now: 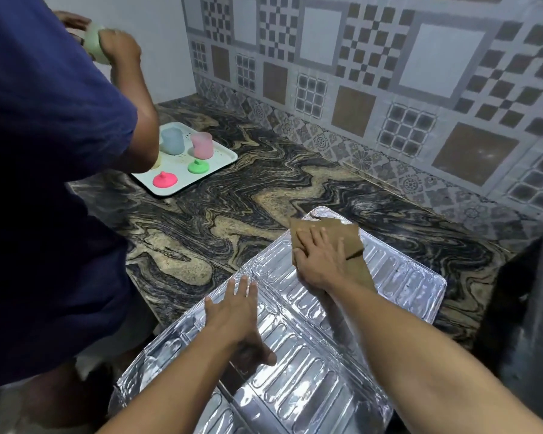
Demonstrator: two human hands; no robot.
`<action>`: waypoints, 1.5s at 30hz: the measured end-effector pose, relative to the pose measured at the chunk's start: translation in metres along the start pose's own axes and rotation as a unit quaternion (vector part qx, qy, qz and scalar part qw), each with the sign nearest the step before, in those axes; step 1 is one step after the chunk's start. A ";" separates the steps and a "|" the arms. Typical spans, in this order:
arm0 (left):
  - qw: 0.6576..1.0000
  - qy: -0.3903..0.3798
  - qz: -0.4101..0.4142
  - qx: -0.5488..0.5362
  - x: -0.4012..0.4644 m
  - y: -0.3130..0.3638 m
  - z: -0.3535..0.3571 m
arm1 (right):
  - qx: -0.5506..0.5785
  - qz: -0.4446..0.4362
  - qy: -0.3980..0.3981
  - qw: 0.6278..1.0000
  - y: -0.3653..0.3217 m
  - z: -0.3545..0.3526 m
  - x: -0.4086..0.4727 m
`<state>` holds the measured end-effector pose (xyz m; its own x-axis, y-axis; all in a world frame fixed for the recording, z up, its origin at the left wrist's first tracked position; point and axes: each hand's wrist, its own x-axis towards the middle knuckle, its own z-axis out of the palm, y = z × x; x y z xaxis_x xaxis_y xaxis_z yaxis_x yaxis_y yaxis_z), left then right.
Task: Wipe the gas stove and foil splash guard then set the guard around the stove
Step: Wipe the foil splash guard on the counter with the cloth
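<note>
Guard: our embossed silver foil splash guard (311, 355) lies flat on the marbled stone counter (232, 195), overhanging its near edge.
Hands: our left hand (235, 311) presses it, fingers straight, apart; our right hand (320, 258) presses a brown cloth (355, 242), fingers flat.
Risk: we judge hard strokes could crease foil or slide it off.
Room: open counter beyond; a person stands close left.

Both forearms stretched forward. Left hand (237, 311) flat, palm down, fingers straight and spread. Right hand (318, 260) further ahead, palm down, fingers straight, pressing flat.
</note>
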<state>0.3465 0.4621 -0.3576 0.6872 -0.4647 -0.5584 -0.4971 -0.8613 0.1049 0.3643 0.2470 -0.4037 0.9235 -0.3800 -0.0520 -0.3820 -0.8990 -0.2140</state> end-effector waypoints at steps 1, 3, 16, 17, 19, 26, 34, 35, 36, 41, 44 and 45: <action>1.000 0.001 0.001 0.000 0.000 -0.001 0.000 | 0.004 0.046 -0.002 0.999 0.004 -0.004 0.003; 1.000 0.005 0.006 0.003 0.000 -0.002 0.000 | 0.006 0.113 -0.016 0.993 0.011 -0.008 0.004; 1.000 0.000 0.003 0.028 0.002 0.002 -0.004 | -0.015 0.125 -0.029 0.992 0.021 -0.006 -0.045; 1.000 0.000 0.001 0.026 0.002 0.003 -0.005 | -0.013 0.133 -0.024 0.991 0.026 -0.006 -0.047; 1.000 -0.002 -0.004 0.024 0.002 0.004 -0.007 | -0.003 0.214 0.000 0.977 0.039 -0.009 -0.052; 1.000 0.008 0.014 0.022 0.002 0.004 -0.005 | 0.070 0.441 0.037 0.894 0.058 -0.017 -0.089; 0.999 0.019 0.024 0.024 0.005 0.002 -0.003 | 0.148 0.437 0.105 0.881 0.055 -0.045 -0.109; 0.999 0.018 0.023 0.025 0.005 0.002 -0.003 | 0.178 0.424 0.155 0.874 0.048 -0.055 -0.111; 0.999 0.016 0.023 0.024 0.005 0.002 -0.002 | 0.183 0.398 0.192 0.878 0.039 -0.064 -0.112; 0.999 0.018 0.036 0.016 0.005 0.002 -0.001 | 0.130 0.226 0.200 0.944 -0.022 -0.080 -0.146; 0.999 -0.001 0.023 0.026 0.007 0.004 -0.003 | 0.070 0.163 0.128 0.976 -0.043 -0.046 -0.174; 0.999 -0.005 0.019 0.029 0.008 0.004 -0.002 | 0.032 0.154 0.088 0.984 -0.046 -0.030 -0.183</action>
<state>0.3511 0.4540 -0.3597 0.6622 -0.4935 -0.5639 -0.5524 -0.8300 0.0776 0.2114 0.3512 -0.3546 0.7414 -0.6696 0.0433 -0.6353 -0.7213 -0.2761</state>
